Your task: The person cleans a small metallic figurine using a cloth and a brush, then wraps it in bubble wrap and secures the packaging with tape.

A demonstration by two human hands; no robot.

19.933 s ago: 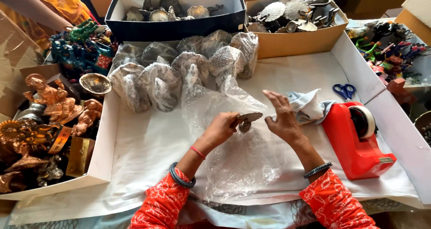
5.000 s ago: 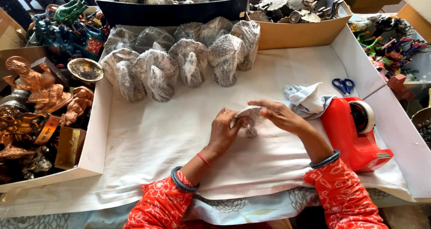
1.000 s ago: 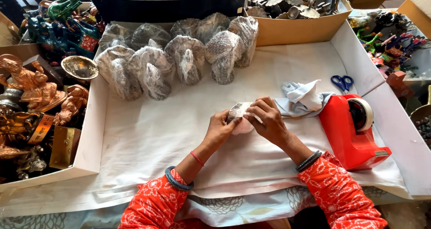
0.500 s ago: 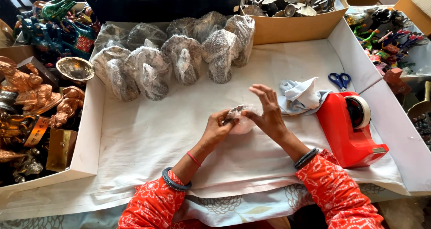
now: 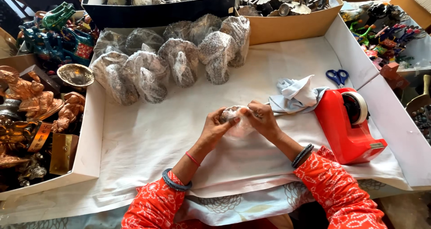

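Both of my hands meet over the middle of the white paper sheet [image 5: 148, 143]. Between them is a small metal piece wrapped in clear plastic film [image 5: 234, 120]. My left hand [image 5: 214, 127] grips its left side with curled fingers. My right hand [image 5: 261, 118] closes over its right side and top. Most of the wrapped piece is hidden by my fingers.
Several plastic-wrapped bundles [image 5: 179, 60] lie in rows behind my hands. A red tape dispenser [image 5: 349, 125], a pale cloth [image 5: 296, 94] and blue scissors [image 5: 337, 76] sit to the right. Boxes of metal pieces [image 5: 287, 13] stand at the back, copper figurines [image 5: 31, 103] at the left.
The loose plastic sheet from the earliest frame is now gathered tight around the piece. In the last second my right hand's fingers, which had lifted apart, closed back over the wrapped piece.
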